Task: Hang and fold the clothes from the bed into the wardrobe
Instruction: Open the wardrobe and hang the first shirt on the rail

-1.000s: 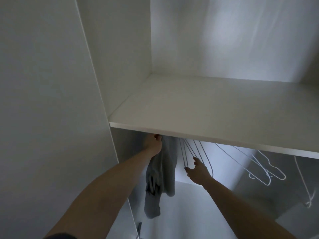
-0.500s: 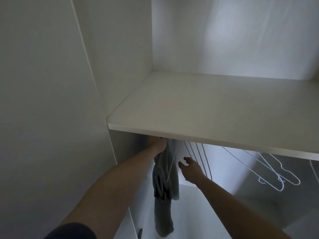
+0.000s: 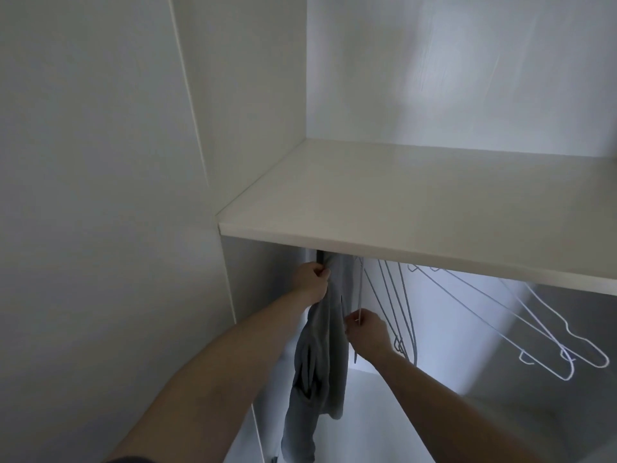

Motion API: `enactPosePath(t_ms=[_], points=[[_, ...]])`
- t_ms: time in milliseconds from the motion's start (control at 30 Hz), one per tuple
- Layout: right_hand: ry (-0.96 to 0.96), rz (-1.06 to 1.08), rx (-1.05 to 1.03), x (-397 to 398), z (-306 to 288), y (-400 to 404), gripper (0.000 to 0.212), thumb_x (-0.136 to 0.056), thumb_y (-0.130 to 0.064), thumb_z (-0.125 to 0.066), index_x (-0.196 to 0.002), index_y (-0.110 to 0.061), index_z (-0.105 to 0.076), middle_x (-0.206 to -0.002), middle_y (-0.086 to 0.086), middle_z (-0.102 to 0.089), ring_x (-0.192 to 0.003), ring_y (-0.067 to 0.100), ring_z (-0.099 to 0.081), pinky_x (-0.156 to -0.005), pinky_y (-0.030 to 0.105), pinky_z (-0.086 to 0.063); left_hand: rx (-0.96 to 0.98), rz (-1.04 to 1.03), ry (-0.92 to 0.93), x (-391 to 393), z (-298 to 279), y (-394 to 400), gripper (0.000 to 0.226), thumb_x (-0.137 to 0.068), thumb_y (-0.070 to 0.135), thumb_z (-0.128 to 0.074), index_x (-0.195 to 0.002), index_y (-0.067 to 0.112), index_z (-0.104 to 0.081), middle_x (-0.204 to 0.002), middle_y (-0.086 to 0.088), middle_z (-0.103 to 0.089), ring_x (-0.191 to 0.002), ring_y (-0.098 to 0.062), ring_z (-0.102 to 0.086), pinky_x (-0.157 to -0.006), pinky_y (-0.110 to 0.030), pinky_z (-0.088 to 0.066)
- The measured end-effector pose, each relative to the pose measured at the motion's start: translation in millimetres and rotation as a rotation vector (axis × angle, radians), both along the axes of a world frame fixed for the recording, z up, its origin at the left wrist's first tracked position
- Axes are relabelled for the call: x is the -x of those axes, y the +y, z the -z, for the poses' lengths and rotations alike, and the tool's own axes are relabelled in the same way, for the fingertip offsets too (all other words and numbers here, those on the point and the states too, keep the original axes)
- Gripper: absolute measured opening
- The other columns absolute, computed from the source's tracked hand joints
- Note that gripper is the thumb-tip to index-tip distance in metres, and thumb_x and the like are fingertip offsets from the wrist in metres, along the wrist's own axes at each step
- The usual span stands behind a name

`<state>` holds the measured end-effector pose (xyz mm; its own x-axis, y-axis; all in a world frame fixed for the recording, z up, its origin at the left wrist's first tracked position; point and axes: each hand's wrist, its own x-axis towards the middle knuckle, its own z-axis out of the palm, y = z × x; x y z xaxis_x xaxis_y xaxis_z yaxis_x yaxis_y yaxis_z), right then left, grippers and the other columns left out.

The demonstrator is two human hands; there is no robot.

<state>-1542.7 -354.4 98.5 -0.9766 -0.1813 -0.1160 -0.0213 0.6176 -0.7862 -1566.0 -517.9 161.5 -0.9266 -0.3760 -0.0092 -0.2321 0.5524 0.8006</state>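
The view looks into a white wardrobe (image 3: 253, 95) in dim light, with a pale patch of light on its back wall. A bare white shelf (image 3: 417, 212) spans the compartment, and below its front edge lies the hanging space.

A grey garment (image 3: 320, 355) hangs at the far left of that space, close to the wardrobe's side wall. Its top disappears under the shelf, where a short dark piece shows beside it, and its lower part droops in loose folds toward the bottom of the picture.

The person's left hand (image 3: 310, 279) reaches up under the shelf edge, fingers curled around the upper part of the garment, so its grip is clamped on the cloth. The right hand (image 3: 365, 335) sits lower and just to the right of the garment, thumb and fingers pinched together on the thin wire of a white hanger (image 3: 360, 289) that runs up from the hand toward the shelf. Whether this hanger carries the garment cannot be told from here.

Further right, a bunch of grey wire hangers (image 3: 400, 312) hangs close together near the right hand, slanting down and to the right. Well apart from them, at the right side, more white hangers (image 3: 551, 332) hang tilted, their shoulders glowing pale against the darker wall behind. Both bare forearms stretch up from the lower edge of the view.
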Motion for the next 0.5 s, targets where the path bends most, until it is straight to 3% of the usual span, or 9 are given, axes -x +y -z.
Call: enactPosePath(t_ms=[67, 200, 300, 500], points=[[0.022, 0.062, 0.108, -3.1, -8.0, 1.5, 0.017, -0.099, -0.012, -0.054, -0.089, -0.011, -0.068, -0.079, 0.010, -0.070, -0.071, 0.020, -0.068, -0.072, 0.035, -0.061, -0.019, 0.010, -0.026, -6.0, -1.8, -2.9, 0.026, -0.102, 0.031, -0.058, -0.102, 0.009, -0.071, -0.100, -0.007, -0.070, -0.090, -0.020, -0.062, -0.077, -0.025, -0.042], [0.133, 0.155, 0.213, -18.5, -28.4, 3.0, 0.029, -0.102, -0.015, -0.046, -0.081, -0.021, -0.065, -0.073, 0.004, -0.067, -0.062, 0.018, -0.063, -0.058, 0.026, -0.052, 0.000, -0.014, -0.059, -24.3, -11.0, -7.6, 0.034, -0.099, 0.031, -0.061, -0.126, 0.010, -0.067, -0.125, -0.007, -0.069, -0.117, -0.026, -0.063, -0.097, -0.030, -0.047], [0.145, 0.172, 0.269, -30.2, -41.4, 4.8, 0.031, -0.103, -0.016, -0.045, -0.081, -0.014, -0.067, -0.072, 0.008, -0.067, -0.058, 0.015, -0.058, -0.057, 0.026, -0.048, -0.016, -0.035, -0.083, -37.3, -20.0, -9.3, 0.040, -0.097, 0.027, -0.064, -0.134, 0.010, -0.062, -0.130, -0.007, -0.068, -0.120, -0.024, -0.062, -0.103, -0.031, -0.047], [0.144, 0.108, 0.274, -51.7, -63.3, 11.7, 0.033, -0.106, -0.017, -0.045, -0.084, -0.019, -0.068, -0.065, 0.006, -0.063, -0.055, 0.013, -0.055, -0.056, 0.027, -0.047, -0.041, -0.030, -0.095, -59.6, -32.2, -8.0, 0.034, -0.096, 0.017, -0.065, -0.129, 0.008, -0.065, -0.126, -0.008, -0.069, -0.120, -0.025, -0.063, -0.102, -0.030, -0.048]])
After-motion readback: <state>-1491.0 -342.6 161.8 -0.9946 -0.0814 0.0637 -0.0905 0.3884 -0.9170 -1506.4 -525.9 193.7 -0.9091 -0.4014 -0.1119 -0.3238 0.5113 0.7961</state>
